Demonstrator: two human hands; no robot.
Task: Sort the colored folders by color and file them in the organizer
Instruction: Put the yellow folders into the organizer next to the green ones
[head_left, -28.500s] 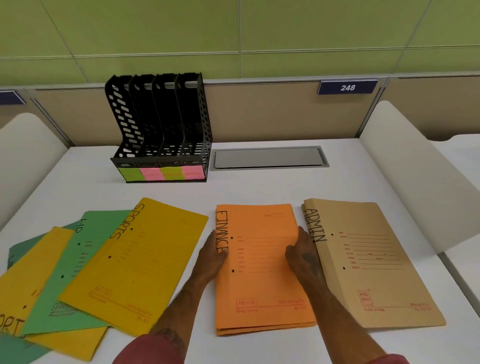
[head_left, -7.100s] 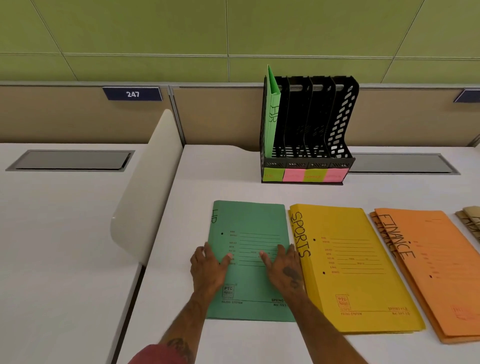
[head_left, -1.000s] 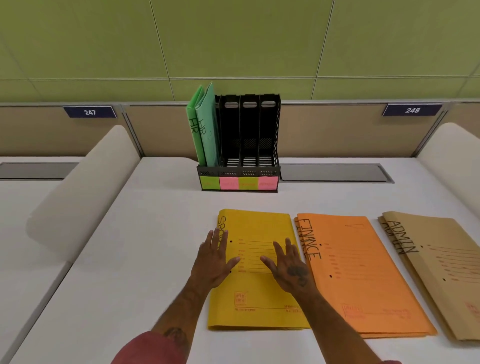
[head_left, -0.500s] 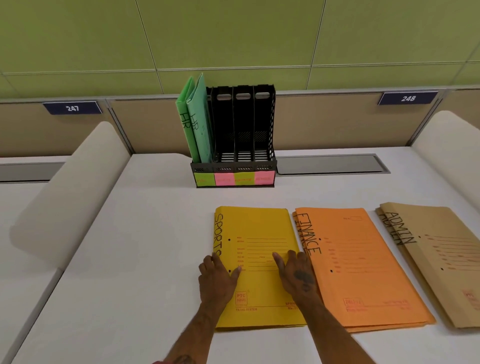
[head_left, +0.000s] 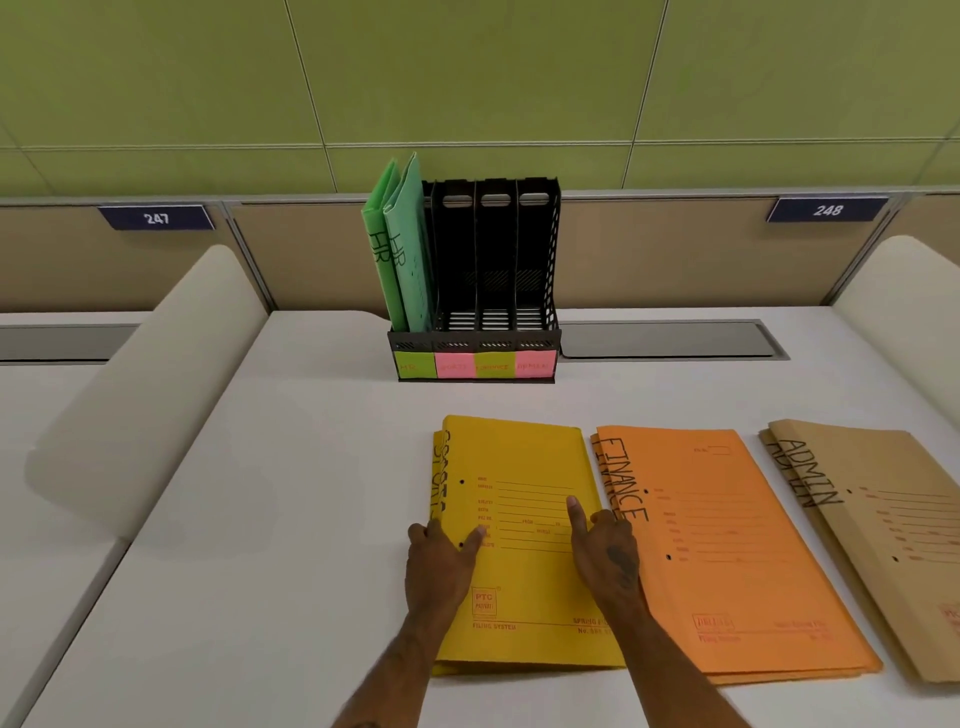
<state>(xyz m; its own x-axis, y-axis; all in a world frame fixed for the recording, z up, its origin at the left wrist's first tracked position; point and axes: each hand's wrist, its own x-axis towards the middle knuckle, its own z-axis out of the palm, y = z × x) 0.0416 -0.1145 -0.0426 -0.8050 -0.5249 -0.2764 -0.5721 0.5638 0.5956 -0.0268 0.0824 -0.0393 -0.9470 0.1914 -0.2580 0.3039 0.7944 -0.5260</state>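
Observation:
Two yellow SPORTS folders (head_left: 524, 525) lie stacked on the desk in front of me. My left hand (head_left: 441, 561) pinches the top folder's left spine edge, thumb on top, and that edge is raised off the lower folder. My right hand (head_left: 605, 551) rests flat on the top folder's right edge with the index finger stretched out. To the right lie an orange FINANCE stack (head_left: 727, 551) and a tan ADMIN stack (head_left: 883, 519). The black organizer (head_left: 496, 338) stands at the back, with two green HR folders (head_left: 405, 249) upright in its leftmost slot. Its other three slots hold nothing.
Coloured sticky labels (head_left: 472, 365) run along the organizer's front. A grey cable hatch (head_left: 670, 339) is set into the desk right of it. White curved dividers (head_left: 150, 374) (head_left: 904, 312) flank the desk, with a tan partition and green wall behind.
Both hands have slid outward to the yellow folder's side edges. My left hand has taken hold of the spine edge and raised it, showing the lettering of the folder underneath.

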